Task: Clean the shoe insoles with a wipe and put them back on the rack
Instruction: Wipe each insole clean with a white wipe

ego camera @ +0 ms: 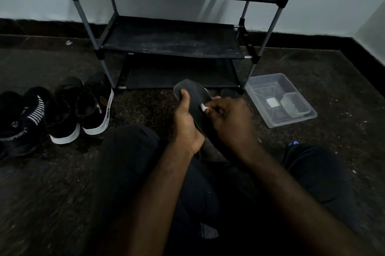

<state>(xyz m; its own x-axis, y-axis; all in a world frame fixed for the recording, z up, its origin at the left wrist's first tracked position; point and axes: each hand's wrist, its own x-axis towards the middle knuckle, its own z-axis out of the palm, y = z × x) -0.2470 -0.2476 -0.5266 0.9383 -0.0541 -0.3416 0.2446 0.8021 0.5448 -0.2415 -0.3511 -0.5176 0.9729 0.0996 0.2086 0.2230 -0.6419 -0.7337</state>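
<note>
A dark shoe insole [196, 97] is held up in front of me, toe end pointing away. My left hand [186, 122] grips it from the left, thumb across its top surface. My right hand [229, 120] pinches a small white wipe [203, 107] against the middle of the insole. Behind them stands the black shoe rack [173, 41] with bare fabric shelves. Another dark insole-like shape [228, 92] lies on the floor by the rack's foot, partly hidden by my right hand.
Several dark shoes [62, 110] with white soles stand in a row on the floor at left. A clear plastic container [280, 99] with a small white item inside sits at right of the rack. My knees in dark trousers fill the foreground.
</note>
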